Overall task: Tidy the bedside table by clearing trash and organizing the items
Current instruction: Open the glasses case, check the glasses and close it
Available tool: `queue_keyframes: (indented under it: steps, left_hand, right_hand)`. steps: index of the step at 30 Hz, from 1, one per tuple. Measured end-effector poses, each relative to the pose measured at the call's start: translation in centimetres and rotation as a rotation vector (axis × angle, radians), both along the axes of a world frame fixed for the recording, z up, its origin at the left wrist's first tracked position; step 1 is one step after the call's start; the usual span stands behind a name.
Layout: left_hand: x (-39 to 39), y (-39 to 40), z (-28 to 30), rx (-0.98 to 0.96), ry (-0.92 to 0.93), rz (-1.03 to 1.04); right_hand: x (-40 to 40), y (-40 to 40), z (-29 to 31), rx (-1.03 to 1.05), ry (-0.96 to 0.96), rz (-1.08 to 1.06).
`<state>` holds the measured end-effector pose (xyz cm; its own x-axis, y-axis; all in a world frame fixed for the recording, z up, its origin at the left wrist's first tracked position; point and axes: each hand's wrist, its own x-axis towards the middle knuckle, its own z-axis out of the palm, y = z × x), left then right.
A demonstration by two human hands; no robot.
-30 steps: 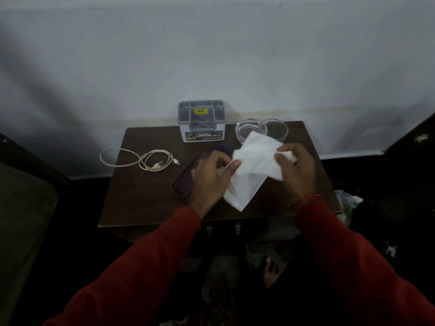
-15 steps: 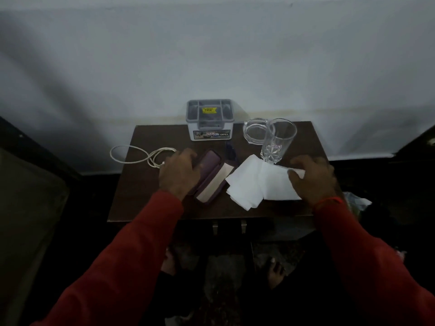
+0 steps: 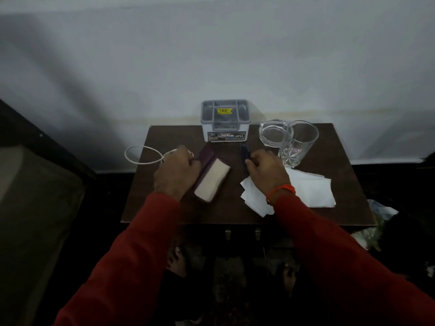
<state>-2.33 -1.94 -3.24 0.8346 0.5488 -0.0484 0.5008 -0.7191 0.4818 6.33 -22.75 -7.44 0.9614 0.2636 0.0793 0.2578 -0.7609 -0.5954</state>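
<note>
Two hands (image 3: 177, 173) (image 3: 267, 171), one glass (image 3: 297, 144), one ashtray (image 3: 271, 134).

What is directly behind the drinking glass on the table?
A clear glass ashtray sits behind the drinking glass, against the wall; the glass overlaps its right edge, so contact cannot be told.

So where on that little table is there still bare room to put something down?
Bare wood shows along the table's near-left edge, and at the back left between the cable and the organizer box. The right side is crowded: ashtray, glass, tissue.
</note>
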Motion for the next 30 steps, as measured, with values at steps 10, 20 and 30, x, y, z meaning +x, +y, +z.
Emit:
queue_keyframes:
  steps: [10, 20, 30]
  left_hand:
    - [-4.2, -1.0, 1.3, -0.955, -0.496, 0.389]
    - [-1.4, -4.7, 0.7, -1.480, -0.513, 0.447]
    - [-0.6, -6.8, -0.2, -1.529, -0.481, 0.299]
  right_hand:
    - [0.6, 0.7, 2.0, 0.102, -0.103, -0.106]
    - [-3.7, 0.9, 7.5, 0.769, 0.082, -0.098]
    - [-5.0, 2.8, 4.0, 0.376, 0.134, -0.284]
